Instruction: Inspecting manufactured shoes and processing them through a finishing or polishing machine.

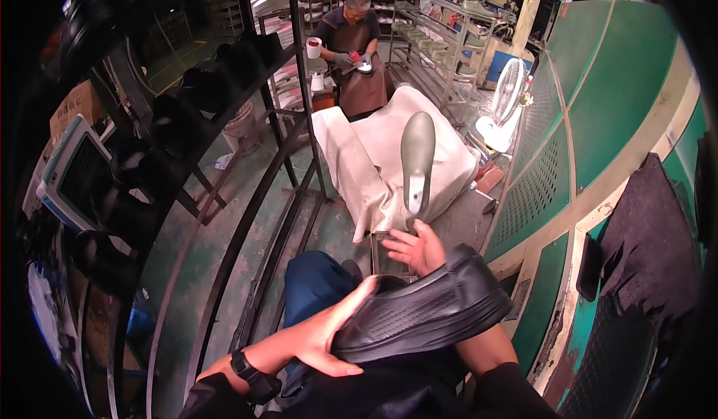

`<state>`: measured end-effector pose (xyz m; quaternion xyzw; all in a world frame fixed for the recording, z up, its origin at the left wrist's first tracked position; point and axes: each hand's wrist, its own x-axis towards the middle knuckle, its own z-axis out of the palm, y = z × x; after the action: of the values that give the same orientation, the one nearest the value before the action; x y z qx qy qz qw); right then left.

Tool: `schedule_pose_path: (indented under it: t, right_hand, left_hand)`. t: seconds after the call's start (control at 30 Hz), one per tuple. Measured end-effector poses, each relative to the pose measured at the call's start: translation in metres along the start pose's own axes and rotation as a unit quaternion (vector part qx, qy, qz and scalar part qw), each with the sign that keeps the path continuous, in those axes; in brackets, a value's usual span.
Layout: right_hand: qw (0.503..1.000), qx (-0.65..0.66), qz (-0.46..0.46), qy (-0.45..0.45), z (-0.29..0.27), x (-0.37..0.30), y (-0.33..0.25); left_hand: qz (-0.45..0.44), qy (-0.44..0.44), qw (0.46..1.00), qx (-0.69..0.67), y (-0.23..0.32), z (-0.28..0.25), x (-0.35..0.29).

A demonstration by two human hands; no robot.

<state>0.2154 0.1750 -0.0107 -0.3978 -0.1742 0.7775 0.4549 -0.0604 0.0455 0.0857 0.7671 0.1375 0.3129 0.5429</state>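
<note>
The left hand point(323, 337) grips a black shoe point(419, 314), already clear of the bare green shoe form point(417, 146); the right grip point(420, 251) is open, empty; work left doesn't show.

The shoe point(426, 310) looks like smooth, softly glossy leather, the cover point(345, 153) matt, creased cloth, the panel point(622, 82) painted metal.

The black shoe point(430, 310) hides the right hand's point(420, 251) wrist and some of the left hand's point(318, 340) fingers, while the lower edge cuts off both dark sleeves point(512, 395). Shade swallows the outlines of the dark shoes point(206, 90) at left, and the pale item point(364, 67) in the co-worker's point(357, 34) gloves point(345, 60) is too small to tell
</note>
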Motion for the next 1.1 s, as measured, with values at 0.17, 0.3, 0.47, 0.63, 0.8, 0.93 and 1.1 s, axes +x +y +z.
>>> schedule_pose_path:
  t: [0.17,0.3,0.47,0.63,0.8,0.93,1.1]
  right_hand:
    - [0.927,-0.137,0.055,-0.344,0.096,-0.063,0.002]
    - [0.882,-0.194,-0.011,-0.430,0.201,-0.077,0.025]
    - [0.743,-0.292,-0.075,-0.598,0.281,-0.100,0.055]
    - [0.726,-0.451,-0.021,-0.518,0.260,-0.079,0.038]
    - [0.737,-0.544,0.019,-0.401,0.199,-0.067,-0.024]
    - [0.776,-0.555,-0.002,-0.300,0.129,-0.110,-0.082]
    - [0.846,-0.509,-0.069,-0.141,0.013,-0.220,-0.168]
  left_hand:
    - [0.084,0.149,0.920,0.353,0.045,-0.050,-0.034]
    - [-0.003,0.357,0.863,0.358,0.058,0.007,-0.053]
    - [0.186,0.500,0.512,0.673,0.063,0.015,-0.117]
    - [-0.021,0.602,0.308,0.736,0.152,-0.011,-0.209]
    - [-0.132,0.701,0.467,0.523,0.182,-0.051,-0.263]
    - [-0.088,0.647,0.197,0.732,0.138,-0.044,-0.244]
    - [0.154,0.518,0.578,0.612,0.059,-0.040,-0.113]
